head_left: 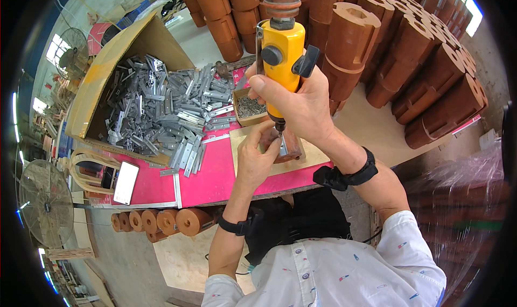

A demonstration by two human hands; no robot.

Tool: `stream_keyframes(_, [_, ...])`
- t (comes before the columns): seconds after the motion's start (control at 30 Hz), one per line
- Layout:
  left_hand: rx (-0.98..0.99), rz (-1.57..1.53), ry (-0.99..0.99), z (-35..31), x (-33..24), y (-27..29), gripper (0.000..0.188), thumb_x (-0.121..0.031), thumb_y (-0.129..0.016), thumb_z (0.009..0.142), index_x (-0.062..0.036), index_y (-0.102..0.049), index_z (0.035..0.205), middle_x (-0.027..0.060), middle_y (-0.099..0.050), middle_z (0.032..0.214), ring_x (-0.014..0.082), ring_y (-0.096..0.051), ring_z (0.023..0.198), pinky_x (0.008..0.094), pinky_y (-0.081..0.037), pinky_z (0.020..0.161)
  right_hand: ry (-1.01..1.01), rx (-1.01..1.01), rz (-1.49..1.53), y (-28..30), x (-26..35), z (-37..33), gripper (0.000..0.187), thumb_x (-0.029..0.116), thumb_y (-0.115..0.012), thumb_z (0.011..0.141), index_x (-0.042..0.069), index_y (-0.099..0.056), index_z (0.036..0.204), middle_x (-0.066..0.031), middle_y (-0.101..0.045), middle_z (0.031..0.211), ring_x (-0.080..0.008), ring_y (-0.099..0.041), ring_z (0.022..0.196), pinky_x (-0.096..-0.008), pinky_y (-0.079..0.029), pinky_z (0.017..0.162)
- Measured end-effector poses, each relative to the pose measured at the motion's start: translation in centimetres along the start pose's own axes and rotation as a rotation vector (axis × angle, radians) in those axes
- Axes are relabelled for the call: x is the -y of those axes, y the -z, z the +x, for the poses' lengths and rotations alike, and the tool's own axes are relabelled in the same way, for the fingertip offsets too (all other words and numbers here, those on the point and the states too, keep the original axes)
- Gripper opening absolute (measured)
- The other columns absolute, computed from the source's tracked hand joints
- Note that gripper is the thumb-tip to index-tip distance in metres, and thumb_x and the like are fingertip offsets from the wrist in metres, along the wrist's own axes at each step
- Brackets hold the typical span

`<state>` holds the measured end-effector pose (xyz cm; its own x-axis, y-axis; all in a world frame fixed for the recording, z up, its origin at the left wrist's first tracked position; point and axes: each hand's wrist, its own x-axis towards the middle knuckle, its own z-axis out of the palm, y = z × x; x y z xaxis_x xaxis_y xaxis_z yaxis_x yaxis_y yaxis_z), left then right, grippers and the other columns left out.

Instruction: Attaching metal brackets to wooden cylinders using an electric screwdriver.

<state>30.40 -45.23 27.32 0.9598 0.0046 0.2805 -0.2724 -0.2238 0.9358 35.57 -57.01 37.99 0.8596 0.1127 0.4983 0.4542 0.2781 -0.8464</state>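
My right hand (301, 105) grips a yellow powered screwdriver (281, 54) held upright, its bit pointing down onto a small metal bracket (282, 147). The bracket sits on a brown wooden piece (291, 148) that rests on a light plywood board (315, 157). My left hand (257, 156) clasps the left side of that wooden piece, fingers by the bit. A hose coupling runs up from the top of the tool.
A pile of grey metal brackets (161, 110) spills from a tipped cardboard box (102, 73) onto the pink table top (207, 178). A small box of screws (249, 107) stands behind my hands. Stacked brown wooden parts (409, 54) fill the back right. A phone (126, 182) lies at the left.
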Motion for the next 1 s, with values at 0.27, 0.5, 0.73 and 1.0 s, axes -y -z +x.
stream_keyframes(0.27, [0.017,-0.054,0.003,-0.1,0.2,-0.3,0.034,0.006,-0.062,0.081,-0.0004,-0.059,0.114,0.0089,-0.065,0.095,0.0155,-0.066,0.089,0.0292,-0.052,0.080,0.011,-0.010,-0.012,0.2,0.0,0.1,0.027,0.016,-0.073,0.080,0.003,-0.058,0.098,-0.0007,-0.060,0.084,-0.0079,-0.056,0.075,-0.0247,-0.048,0.066])
stream_keyframes(0.5, [0.021,-0.025,0.017,0.0,0.2,-0.4,0.033,0.006,-0.063,0.080,-0.0010,-0.060,0.112,0.0074,-0.064,0.093,0.0147,-0.065,0.087,0.0282,-0.052,0.078,0.035,-0.034,-0.032,0.2,-0.4,0.1,0.028,0.015,-0.075,0.079,0.002,-0.058,0.097,-0.0016,-0.062,0.083,-0.0074,-0.058,0.074,-0.0252,-0.049,0.066])
stream_keyframes(0.73, [-0.021,0.026,-0.019,-0.2,1.0,-0.1,0.032,0.006,-0.062,0.081,-0.0008,-0.059,0.113,0.0088,-0.063,0.096,0.0159,-0.065,0.088,0.0280,-0.052,0.077,-0.039,-0.022,-0.014,-0.5,-0.5,0.0,0.026,0.011,-0.075,0.079,0.002,-0.059,0.099,-0.0003,-0.064,0.082,-0.0064,-0.059,0.075,-0.0240,-0.049,0.066])
stream_keyframes(1.0, [0.022,0.022,-0.097,0.6,0.7,-0.6,0.029,0.001,-0.065,0.083,-0.0001,-0.060,0.111,0.0100,-0.063,0.096,0.0175,-0.065,0.087,0.0305,-0.053,0.073,0.017,-0.057,0.027,0.4,-0.6,-0.1,0.015,0.008,-0.065,0.088,-0.001,-0.061,0.099,-0.0047,-0.066,0.089,-0.0099,-0.062,0.073,-0.0234,-0.050,0.064])
